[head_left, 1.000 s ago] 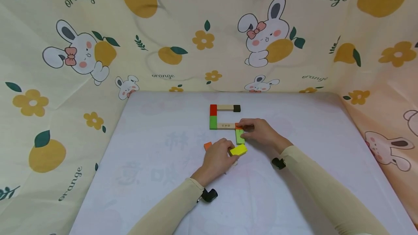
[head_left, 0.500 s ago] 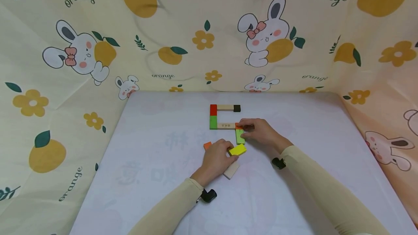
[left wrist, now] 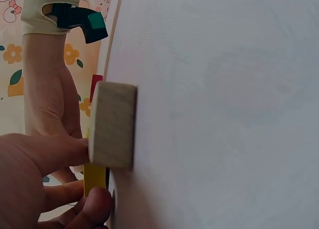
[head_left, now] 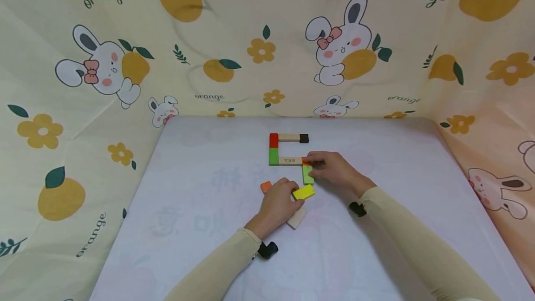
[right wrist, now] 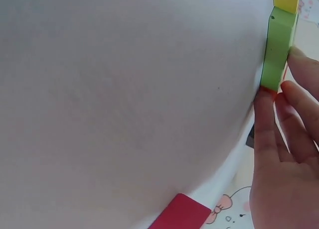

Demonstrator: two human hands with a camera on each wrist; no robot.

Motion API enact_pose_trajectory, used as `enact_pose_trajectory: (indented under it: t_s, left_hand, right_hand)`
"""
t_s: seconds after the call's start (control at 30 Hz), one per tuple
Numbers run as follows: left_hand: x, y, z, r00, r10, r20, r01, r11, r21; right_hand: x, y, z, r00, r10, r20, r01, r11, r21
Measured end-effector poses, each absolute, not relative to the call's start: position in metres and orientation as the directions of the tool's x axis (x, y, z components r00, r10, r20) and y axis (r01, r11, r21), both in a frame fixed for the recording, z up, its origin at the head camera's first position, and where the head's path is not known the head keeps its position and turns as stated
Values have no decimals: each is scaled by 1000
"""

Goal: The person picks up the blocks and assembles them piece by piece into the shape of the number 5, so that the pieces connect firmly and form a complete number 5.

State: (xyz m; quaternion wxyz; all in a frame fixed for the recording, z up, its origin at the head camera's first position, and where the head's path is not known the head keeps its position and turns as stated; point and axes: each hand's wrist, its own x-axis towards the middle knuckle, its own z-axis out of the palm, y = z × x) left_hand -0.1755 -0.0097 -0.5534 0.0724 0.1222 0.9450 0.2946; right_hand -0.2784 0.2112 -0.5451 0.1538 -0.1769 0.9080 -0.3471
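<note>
In the head view my left hand [head_left: 281,202] pinches a yellow block [head_left: 304,192] between thumb and fingers, its end near the light green block [head_left: 308,175]. Under that thumb lies a bare wooden block [head_left: 297,219], seen close up in the left wrist view. An orange block [head_left: 265,186] shows beside the left knuckles, partly covered. My right hand [head_left: 336,169] holds the near end of the row: its fingers touch the small orange-red block [right wrist: 268,91] and its thumb the light green block's side.
Beyond the hands, a red block [head_left: 273,140], a green block [head_left: 273,156], two wooden blocks [head_left: 289,138] and a black block [head_left: 304,139] form an angular line on the white tabletop [head_left: 200,245]. A printed curtain [head_left: 238,27] surrounds the table.
The bare wooden block has come out from under my left hand onto the table. The yellow block has shifted very slightly left. My right hand stays in place.
</note>
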Motion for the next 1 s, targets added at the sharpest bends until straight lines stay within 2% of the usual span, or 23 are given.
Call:
enact_pose_trajectory:
  t_s: [0.5,1.0]
  left_hand:
    - [-180,-10,-553,-956,283,-72,199,813,547]
    - [-180,-11,-553,-955,291,-61,210,806,553]
  right_hand:
    - [-279,207,-543,-875,-472,-108,-323,736,-595]
    - [-276,206,-540,-879,-463,-115,-302,725,-619]
